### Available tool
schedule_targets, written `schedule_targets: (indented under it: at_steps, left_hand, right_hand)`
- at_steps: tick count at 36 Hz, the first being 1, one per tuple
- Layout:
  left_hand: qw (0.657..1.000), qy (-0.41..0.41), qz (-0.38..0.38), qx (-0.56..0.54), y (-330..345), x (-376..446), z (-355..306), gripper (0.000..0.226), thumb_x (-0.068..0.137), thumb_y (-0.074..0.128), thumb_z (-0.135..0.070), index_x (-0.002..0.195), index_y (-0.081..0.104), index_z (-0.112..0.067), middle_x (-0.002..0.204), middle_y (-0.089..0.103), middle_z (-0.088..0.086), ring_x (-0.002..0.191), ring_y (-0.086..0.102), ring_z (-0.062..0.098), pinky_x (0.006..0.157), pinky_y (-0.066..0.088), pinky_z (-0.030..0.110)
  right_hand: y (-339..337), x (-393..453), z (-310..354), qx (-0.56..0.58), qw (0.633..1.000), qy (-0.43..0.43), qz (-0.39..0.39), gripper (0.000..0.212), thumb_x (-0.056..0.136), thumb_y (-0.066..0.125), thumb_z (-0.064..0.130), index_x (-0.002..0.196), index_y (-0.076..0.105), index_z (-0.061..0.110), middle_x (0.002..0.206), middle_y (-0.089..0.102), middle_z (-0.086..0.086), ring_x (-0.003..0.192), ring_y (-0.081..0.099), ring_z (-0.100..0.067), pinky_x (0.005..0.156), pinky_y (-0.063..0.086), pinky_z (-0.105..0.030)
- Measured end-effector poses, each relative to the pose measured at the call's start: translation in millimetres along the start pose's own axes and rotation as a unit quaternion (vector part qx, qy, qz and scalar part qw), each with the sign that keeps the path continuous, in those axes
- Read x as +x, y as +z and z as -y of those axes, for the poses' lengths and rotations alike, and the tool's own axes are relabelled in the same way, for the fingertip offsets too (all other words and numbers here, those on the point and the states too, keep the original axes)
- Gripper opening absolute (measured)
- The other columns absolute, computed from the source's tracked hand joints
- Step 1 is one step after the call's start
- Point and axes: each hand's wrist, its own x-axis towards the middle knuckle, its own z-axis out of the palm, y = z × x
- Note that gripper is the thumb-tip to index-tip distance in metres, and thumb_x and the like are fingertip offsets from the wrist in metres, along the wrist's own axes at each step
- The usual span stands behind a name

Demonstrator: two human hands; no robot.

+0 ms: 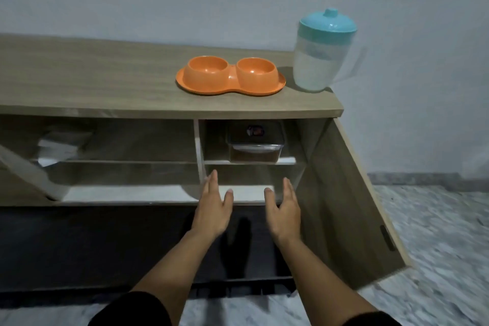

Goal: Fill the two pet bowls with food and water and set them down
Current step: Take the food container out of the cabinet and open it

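Note:
An orange double pet bowl [230, 75] sits empty on the wooden cabinet top [105, 82]. To its right stands a clear water jug [321, 53] with a teal lid, partly full. Inside the open right compartment, a clear lidded container [255, 144] with brown pet food rests on the upper shelf. My left hand [213, 206] and my right hand [284, 209] reach side by side toward that compartment, fingers straight, palms facing each other, holding nothing. Both are below the container and not touching it.
The right cabinet door [352, 206] hangs open beside my right hand. The left door [23, 172] is swung open too, with white items [60, 147] on the left shelf. A dark lower panel [105, 246] and grey marbled floor [436, 233] lie below.

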Motion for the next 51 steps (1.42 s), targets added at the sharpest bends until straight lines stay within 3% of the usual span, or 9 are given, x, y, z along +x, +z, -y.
schedule_targets:
  at_steps: [12, 22, 32, 40, 44, 46, 51]
  left_hand:
    - [0.994, 0.077, -0.075, -0.019, 72, 69, 37, 0.065, 0.102, 0.037, -0.038, 0.156, 0.006, -0.018, 0.164, 0.007, 0.002, 0.15, 0.013, 0.019, 0.118, 0.018, 0.033]
    - [0.978, 0.132, -0.14, -0.084, 99, 112, 44, 0.067, 0.101, 0.041, -0.037, 0.156, 0.008, -0.017, 0.163, 0.012, 0.004, 0.15, 0.014, 0.02, 0.119, 0.017, 0.035]
    - [0.977, 0.035, -0.107, -0.181, 93, 134, 24, 0.065, 0.102, 0.029, -0.047, 0.155, 0.009, -0.016, 0.161, 0.019, 0.01, 0.148, 0.02, 0.029, 0.118, 0.02, 0.043]
    - [0.956, 0.012, -0.085, -0.282, 93, 147, 22, 0.069, 0.096, 0.021, -0.063, 0.15, 0.031, -0.022, 0.152, 0.038, 0.01, 0.141, 0.034, 0.03, 0.117, 0.024, 0.05]
    - [0.942, -0.008, -0.102, -0.32, 94, 147, 21, 0.072, 0.092, 0.026, -0.068, 0.15, 0.03, -0.026, 0.157, 0.025, 0.008, 0.143, 0.028, 0.034, 0.116, 0.025, 0.055]
    - [0.939, -0.026, -0.118, -0.322, 95, 144, 20, 0.076, 0.09, 0.03, -0.07, 0.149, 0.033, -0.022, 0.155, 0.027, 0.01, 0.137, 0.034, 0.036, 0.112, 0.03, 0.056]
    - [0.94, -0.052, -0.15, -0.303, 102, 142, 19, 0.082, 0.092, 0.026, -0.069, 0.152, 0.023, -0.014, 0.159, 0.014, 0.013, 0.141, 0.027, 0.038, 0.111, 0.026, 0.053]
  right_hand:
    - [46, 78, -65, 0.093, 0.99, -0.085, -0.056, 0.063, 0.097, 0.046, 0.041, 0.151, 0.023, 0.019, 0.159, 0.021, 0.0, 0.146, 0.021, -0.016, 0.116, 0.019, -0.031]
    - [66, 123, -76, 0.158, 0.975, -0.142, -0.071, 0.066, 0.095, 0.049, 0.042, 0.151, 0.021, 0.022, 0.158, 0.022, -0.002, 0.145, 0.022, -0.02, 0.114, 0.024, -0.035]
    - [56, 150, -73, 0.217, 0.972, -0.082, -0.043, 0.069, 0.094, 0.05, 0.043, 0.152, 0.019, 0.025, 0.156, 0.027, -0.006, 0.142, 0.03, -0.026, 0.112, 0.026, -0.034]
    - [53, 157, -67, 0.255, 0.965, -0.055, -0.001, 0.065, 0.095, 0.047, 0.046, 0.151, 0.022, 0.026, 0.155, 0.03, -0.005, 0.141, 0.029, -0.026, 0.112, 0.026, -0.036]
    - [54, 160, -68, 0.263, 0.963, -0.056, -0.031, 0.067, 0.093, 0.043, 0.054, 0.15, 0.028, 0.022, 0.157, 0.025, -0.004, 0.141, 0.029, -0.026, 0.113, 0.025, -0.038]
    - [54, 160, -67, 0.257, 0.964, -0.053, -0.05, 0.065, 0.093, 0.04, 0.056, 0.147, 0.036, 0.019, 0.155, 0.023, -0.007, 0.138, 0.032, -0.027, 0.112, 0.026, -0.037]
    - [50, 159, -68, 0.283, 0.955, -0.031, -0.077, 0.057, 0.093, 0.042, 0.055, 0.127, 0.055, 0.011, 0.14, 0.035, -0.009, 0.12, 0.043, -0.023, 0.093, 0.03, -0.029]
